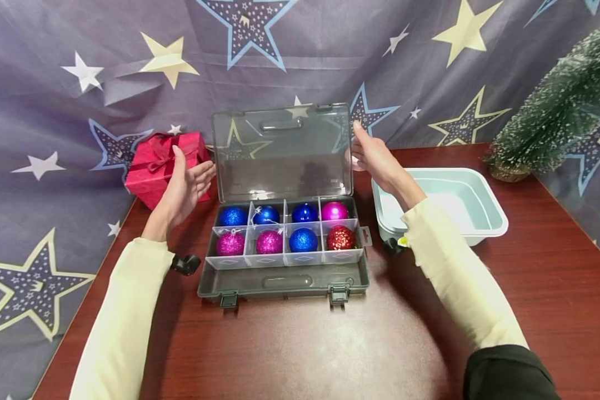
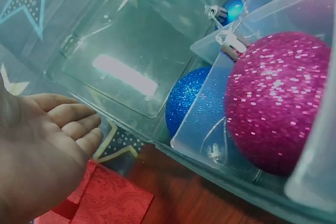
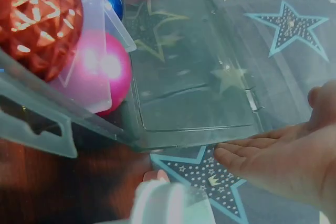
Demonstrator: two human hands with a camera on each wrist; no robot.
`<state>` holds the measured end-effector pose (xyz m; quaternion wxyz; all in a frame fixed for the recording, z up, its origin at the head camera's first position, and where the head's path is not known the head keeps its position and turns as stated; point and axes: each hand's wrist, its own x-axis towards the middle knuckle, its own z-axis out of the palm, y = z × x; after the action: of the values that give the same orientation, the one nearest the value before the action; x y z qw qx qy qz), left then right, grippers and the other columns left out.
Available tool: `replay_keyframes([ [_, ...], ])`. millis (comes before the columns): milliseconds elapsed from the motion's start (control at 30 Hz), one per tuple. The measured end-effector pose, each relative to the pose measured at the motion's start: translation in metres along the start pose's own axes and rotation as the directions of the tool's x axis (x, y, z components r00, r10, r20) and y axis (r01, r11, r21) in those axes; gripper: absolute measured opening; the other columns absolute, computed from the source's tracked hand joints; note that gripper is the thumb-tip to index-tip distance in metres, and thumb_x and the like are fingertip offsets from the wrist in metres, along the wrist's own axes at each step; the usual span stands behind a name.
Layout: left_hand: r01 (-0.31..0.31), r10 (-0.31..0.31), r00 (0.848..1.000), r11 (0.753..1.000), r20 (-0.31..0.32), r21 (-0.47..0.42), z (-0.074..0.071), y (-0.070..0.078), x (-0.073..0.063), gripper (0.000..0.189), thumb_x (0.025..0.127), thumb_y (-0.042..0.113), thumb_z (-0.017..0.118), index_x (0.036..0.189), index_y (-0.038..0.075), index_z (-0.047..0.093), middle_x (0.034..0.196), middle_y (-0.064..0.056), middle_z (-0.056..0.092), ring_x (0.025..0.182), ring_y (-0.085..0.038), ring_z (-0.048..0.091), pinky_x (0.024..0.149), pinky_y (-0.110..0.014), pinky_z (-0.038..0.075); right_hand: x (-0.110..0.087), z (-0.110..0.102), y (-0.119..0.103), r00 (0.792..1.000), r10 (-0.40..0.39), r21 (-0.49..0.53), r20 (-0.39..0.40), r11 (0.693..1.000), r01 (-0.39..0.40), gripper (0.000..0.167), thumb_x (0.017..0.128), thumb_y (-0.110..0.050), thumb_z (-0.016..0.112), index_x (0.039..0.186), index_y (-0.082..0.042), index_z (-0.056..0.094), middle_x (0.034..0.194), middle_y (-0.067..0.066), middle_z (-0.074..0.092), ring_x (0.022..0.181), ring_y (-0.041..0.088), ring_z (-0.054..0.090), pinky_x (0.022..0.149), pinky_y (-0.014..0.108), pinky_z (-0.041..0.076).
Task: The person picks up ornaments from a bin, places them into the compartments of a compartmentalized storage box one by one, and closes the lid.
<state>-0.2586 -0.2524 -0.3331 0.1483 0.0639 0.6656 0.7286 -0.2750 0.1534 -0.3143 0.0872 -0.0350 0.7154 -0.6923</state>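
A grey see-through storage case [image 1: 285,282] lies on the table with its lid [image 1: 285,161] raised upright. Inside it a divided clear insert [image 1: 226,263] holds several baubles: glittery and shiny blue ones [image 1: 303,240], pink ones [image 1: 334,211] and a red one [image 1: 340,238]. My left hand [image 1: 185,186], fingers extended, is beside the lid's left edge, in front of the red gift box. At the lid's right edge my right hand [image 1: 377,158] is also straight-fingered, its fingertips close to the edge in the right wrist view. Neither hand holds anything.
A red gift box [image 1: 147,169] with a bow stands at the back left. To the right are pale blue plastic tubs [image 1: 490,233], nested, under the right forearm. A small frosted artificial tree [image 1: 540,122] stands at the far right. Star-patterned cloth [image 1: 330,50] hangs behind.
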Motion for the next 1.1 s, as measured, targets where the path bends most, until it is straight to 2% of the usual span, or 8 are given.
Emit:
replay_keyframes([
  [133, -0.044, 0.044, 0.999, 0.999, -0.001, -0.010, 0.001, -0.001, -0.010, 0.105, 0.096, 0.076, -0.002, 0.161, -0.007, 0.002, 0.170, -0.021, 0.003, 0.157, -0.024, 0.004, 0.126, -0.030, 0.006, -0.011, 0.002, -0.002, 0.999, -0.049, -0.027, -0.006, 0.998, 0.049, 0.074, 0.112, -0.050, 0.031, 0.161, 0.005, 0.025, 0.163, 0.027, 0.030, 0.152, 0.032, 0.028, 0.124, 0.042, 0.024],
  [433, -0.100, 0.100, 0.995, 0.995, 0.001, -0.015, 0.006, 0.001, -0.033, 0.100, 0.099, 0.072, -0.002, 0.163, -0.004, 0.005, 0.171, -0.018, 0.005, 0.157, -0.025, 0.006, 0.125, -0.029, 0.007, -0.044, 0.002, 0.000, 0.990, -0.137, -0.004, -0.040, 0.991, 0.137, 0.072, 0.113, -0.044, 0.032, 0.157, 0.012, 0.026, 0.162, 0.028, 0.030, 0.151, 0.032, 0.031, 0.123, 0.040, 0.026],
  [600, -0.133, 0.132, 0.991, 0.991, 0.007, 0.009, 0.009, 0.000, -0.047, 0.099, 0.100, 0.071, -0.003, 0.162, -0.006, 0.008, 0.170, -0.020, 0.007, 0.157, -0.025, 0.008, 0.125, -0.028, 0.010, -0.063, 0.006, 0.003, 0.978, -0.198, -0.016, -0.058, 0.980, 0.198, 0.067, 0.114, -0.040, 0.033, 0.155, 0.012, 0.031, 0.159, 0.028, 0.036, 0.149, 0.033, 0.035, 0.122, 0.039, 0.028],
  [767, -0.175, 0.174, 0.984, 0.984, 0.035, 0.020, 0.010, -0.003, -0.060, 0.100, 0.100, 0.071, -0.001, 0.161, -0.008, 0.007, 0.169, -0.024, 0.005, 0.157, -0.028, 0.007, 0.125, -0.029, 0.011, -0.077, 0.007, 0.009, 0.962, -0.266, -0.073, -0.056, 0.962, 0.262, 0.061, 0.115, -0.038, 0.031, 0.155, 0.007, 0.039, 0.157, 0.021, 0.044, 0.146, 0.028, 0.041, 0.121, 0.040, 0.030],
  [900, -0.202, 0.200, 0.978, 0.979, 0.051, 0.032, 0.010, -0.006, -0.070, 0.101, 0.100, 0.071, 0.000, 0.160, -0.009, 0.008, 0.168, -0.025, 0.005, 0.157, -0.029, 0.007, 0.125, -0.029, 0.012, -0.086, 0.007, 0.016, 0.947, -0.317, -0.062, -0.049, 0.947, 0.314, 0.058, 0.115, -0.037, 0.031, 0.153, 0.004, 0.044, 0.155, 0.017, 0.048, 0.145, 0.027, 0.044, 0.121, 0.041, 0.031],
  [1100, -0.225, 0.221, 0.973, 0.973, 0.065, 0.047, 0.013, -0.011, -0.083, 0.100, 0.101, 0.070, 0.000, 0.160, -0.010, 0.011, 0.168, -0.026, 0.007, 0.157, -0.030, 0.008, 0.125, -0.028, 0.014, -0.108, 0.009, 0.024, 0.944, -0.323, -0.076, -0.063, 0.945, 0.318, 0.057, 0.115, -0.033, 0.034, 0.152, 0.009, 0.043, 0.154, 0.023, 0.047, 0.144, 0.032, 0.043, 0.121, 0.041, 0.032],
])
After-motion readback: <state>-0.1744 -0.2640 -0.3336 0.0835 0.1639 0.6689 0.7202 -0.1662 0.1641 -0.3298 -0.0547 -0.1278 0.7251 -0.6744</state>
